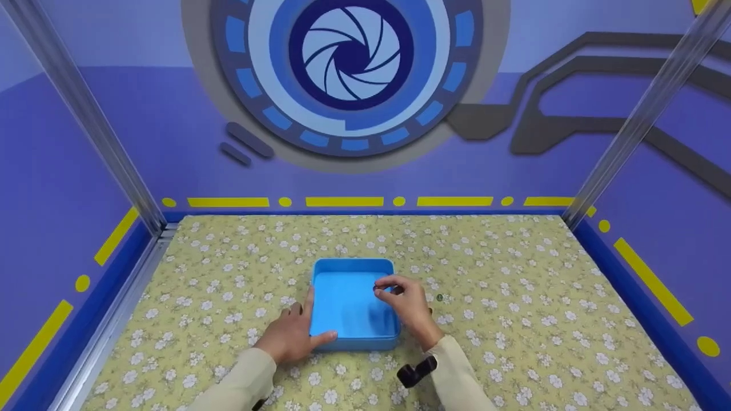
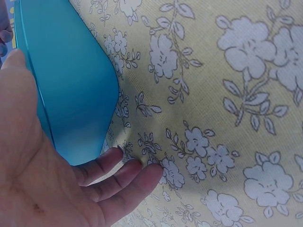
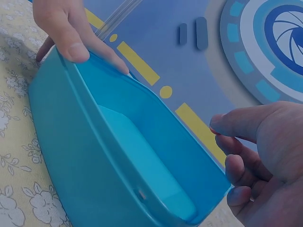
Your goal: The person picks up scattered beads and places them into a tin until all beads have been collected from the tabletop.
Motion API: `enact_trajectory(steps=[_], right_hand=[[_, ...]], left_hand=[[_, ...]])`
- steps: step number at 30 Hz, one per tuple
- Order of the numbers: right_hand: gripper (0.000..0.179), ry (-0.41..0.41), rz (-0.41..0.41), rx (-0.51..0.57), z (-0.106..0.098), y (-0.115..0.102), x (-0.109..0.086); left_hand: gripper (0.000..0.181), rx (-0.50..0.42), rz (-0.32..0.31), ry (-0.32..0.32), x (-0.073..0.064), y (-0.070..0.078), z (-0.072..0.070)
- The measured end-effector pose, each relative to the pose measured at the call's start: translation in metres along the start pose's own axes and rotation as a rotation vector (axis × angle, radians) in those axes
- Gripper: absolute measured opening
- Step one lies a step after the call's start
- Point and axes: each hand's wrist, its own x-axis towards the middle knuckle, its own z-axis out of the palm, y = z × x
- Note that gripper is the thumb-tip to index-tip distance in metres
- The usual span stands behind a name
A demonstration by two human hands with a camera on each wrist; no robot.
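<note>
Pale sleeves (image 1: 457,371) are lying nearest, covering your forearms. Your left hand (image 1: 288,337) is resting with thumb and forefinger spread wide around the near left corner of the blue box (image 1: 354,344), which is sitting before you on the worktop (image 1: 514,297). Your right hand (image 1: 408,302) is pinching a small reddish piece (image 3: 214,132) above the box's right side. Beyond your right hand's outer side, a green piece (image 1: 440,297) is lying on the flowered cloth. Blue-violet walls (image 1: 400,182) are standing around you, with metal posts (image 1: 85,108) running up the corners.
</note>
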Motion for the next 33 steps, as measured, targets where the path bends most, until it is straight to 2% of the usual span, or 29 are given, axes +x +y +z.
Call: enact_trajectory(steps=[10, 22, 24, 33], right_hand=[[0.018, 0.035, -0.015, -0.042, 0.0045, -0.0008, 0.0056], [0.013, 0.013, -0.023, -0.033, 0.0024, -0.0015, 0.0047], [0.012, 0.010, -0.025, -0.027, 0.0018, -0.0069, 0.0030], [0.011, 0.018, 0.003, -0.046, 0.0056, -0.0043, 0.0096]], left_hand=[[0.113, 0.001, 0.003, 0.012, 0.0012, 0.0023, -0.0010], [0.112, 0.019, -0.006, -0.012, 0.0009, 0.0031, 0.0000], [0.112, 0.018, -0.009, -0.017, 0.0008, 0.0034, -0.0005], [0.113, 0.000, -0.012, 0.002, -0.0002, 0.0016, -0.0002]])
